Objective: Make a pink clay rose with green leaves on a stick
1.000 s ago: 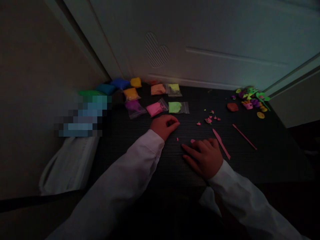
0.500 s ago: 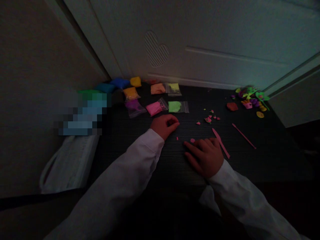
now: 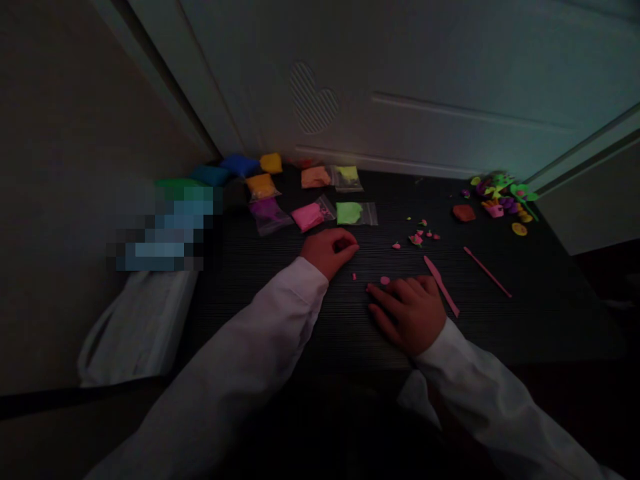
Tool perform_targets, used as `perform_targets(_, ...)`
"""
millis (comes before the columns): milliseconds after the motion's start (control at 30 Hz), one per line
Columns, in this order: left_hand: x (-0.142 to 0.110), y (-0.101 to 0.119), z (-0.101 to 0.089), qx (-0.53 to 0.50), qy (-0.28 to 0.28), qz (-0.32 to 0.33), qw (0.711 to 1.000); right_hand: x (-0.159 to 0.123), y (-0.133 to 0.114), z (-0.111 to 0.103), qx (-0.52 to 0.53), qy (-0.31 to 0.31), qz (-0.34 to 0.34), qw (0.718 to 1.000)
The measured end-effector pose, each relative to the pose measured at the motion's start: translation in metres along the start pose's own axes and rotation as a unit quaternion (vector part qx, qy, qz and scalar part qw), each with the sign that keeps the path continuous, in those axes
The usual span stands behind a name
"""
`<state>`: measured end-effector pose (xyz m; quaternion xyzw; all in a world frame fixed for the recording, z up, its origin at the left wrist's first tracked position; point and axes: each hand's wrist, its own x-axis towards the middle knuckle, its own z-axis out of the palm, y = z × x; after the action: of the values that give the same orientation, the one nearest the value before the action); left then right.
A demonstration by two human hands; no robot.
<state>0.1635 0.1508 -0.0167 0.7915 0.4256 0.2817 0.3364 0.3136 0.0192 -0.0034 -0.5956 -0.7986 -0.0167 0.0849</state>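
Note:
My left hand [image 3: 330, 253] rests on the dark table with thumb and fingertips pinched together; whatever they hold, if anything, is too small to make out. To its right, my right hand [image 3: 413, 310] lies palm down with fingers stretched, the index fingertip on a tiny pink clay bit [image 3: 369, 287]. A flat pink clay disc [image 3: 385, 281] lies just above that finger. Between the hands sits another small pink clay piece [image 3: 354, 276]. A pink plastic modelling knife [image 3: 442, 285] is beside my right hand's knuckles. Beyond are several little pink-and-green clay pieces [image 3: 417, 239].
Bags of coloured clay, including pink [image 3: 308, 217] and light green [image 3: 349, 213], lie behind my left hand. A thin pink tool [image 3: 487, 272] is at right. Farther back are a reddish clay lump [image 3: 464, 213] and clay flowers [image 3: 500, 193]. A white panel [image 3: 450, 127] bounds the rear.
My right index fingertip has shifted very slightly left, and the tiny pink bit shows a little more beside it. My left hand stays in place.

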Motion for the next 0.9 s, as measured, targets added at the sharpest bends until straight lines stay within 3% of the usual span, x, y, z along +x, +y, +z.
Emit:
perform_targets(433,-0.0001,0.0006,-0.0004,0.003,-0.004,-0.003,1.0,-0.0016,0.0014,-0.0004,0.009,0.016,0.004,1.0)
perform_targets(900,0.0,0.0003,-0.0001,0.003,-0.002,0.004,1.0,-0.0012,0.0009,0.0007,-0.006,-0.015,-0.001,1.0)
